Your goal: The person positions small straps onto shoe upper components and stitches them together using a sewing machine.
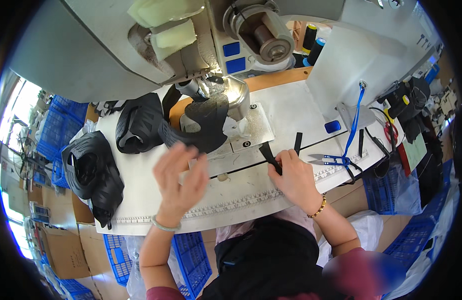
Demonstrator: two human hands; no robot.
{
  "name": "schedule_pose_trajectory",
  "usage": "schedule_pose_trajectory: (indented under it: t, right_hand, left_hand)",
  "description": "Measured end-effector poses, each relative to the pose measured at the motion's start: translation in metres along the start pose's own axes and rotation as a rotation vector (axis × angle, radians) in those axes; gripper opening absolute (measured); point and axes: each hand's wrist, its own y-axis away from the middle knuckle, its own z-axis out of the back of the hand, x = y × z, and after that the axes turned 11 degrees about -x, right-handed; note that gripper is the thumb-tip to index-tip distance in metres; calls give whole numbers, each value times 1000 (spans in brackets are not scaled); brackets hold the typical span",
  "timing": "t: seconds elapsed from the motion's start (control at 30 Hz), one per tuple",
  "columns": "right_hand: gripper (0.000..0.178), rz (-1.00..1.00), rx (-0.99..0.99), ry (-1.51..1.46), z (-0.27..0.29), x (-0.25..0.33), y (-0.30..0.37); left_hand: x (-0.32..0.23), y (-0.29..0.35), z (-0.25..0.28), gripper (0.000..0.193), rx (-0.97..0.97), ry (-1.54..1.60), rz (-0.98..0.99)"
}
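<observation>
My left hand (181, 182) is raised over the table's front part, slightly smeared, with its fingers apart and nothing seen in them. Just beyond its fingertips, a curved black shoe-upper piece (211, 120) lies at the sewing machine's lit needle area (235, 95). Farther right, my right hand (295, 180) is closed on a black strip (269, 154), which sticks out to the left of the fingers. A second short black strip (298, 143) shows just past its fingertips; whether the hand touches it I cannot tell.
Black shoe uppers (93, 170) are at the table's left. Blue-handled thread snips (331, 159) lie right of my right hand, with a blue cord (355, 120) attached. A printed ruler (236, 204) follows the front edge. Blue crates (191, 262) stand below.
</observation>
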Motion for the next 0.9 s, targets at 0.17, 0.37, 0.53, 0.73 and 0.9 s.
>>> schedule_pose_trajectory:
  t: [0.17, 0.37, 0.53, 0.73, 0.9]
  right_hand:
    - [17, 72, -29, 47, -3, -2, 0]
    - [21, -399, 301, -741, 24, -16, -20]
    - [20, -660, 487, -961, 29, -12, -19]
    - [19, -518, 332, -762, 24, -7, -7]
    - [18, -609, 425, -877, 26, -13, -7]
  left_hand:
    - [-34, 16, -15, 22, 351, 380, 0]
    - [-58, 7, -40, 19, 731, 1061, 1231]
    - [-58, -5, -62, 25, 684, 1368, 1712]
    - [-64, 6, -78, 29, 790, 1142, 1497]
    - [-61, 5, -74, 29, 818, 1106, 1306]
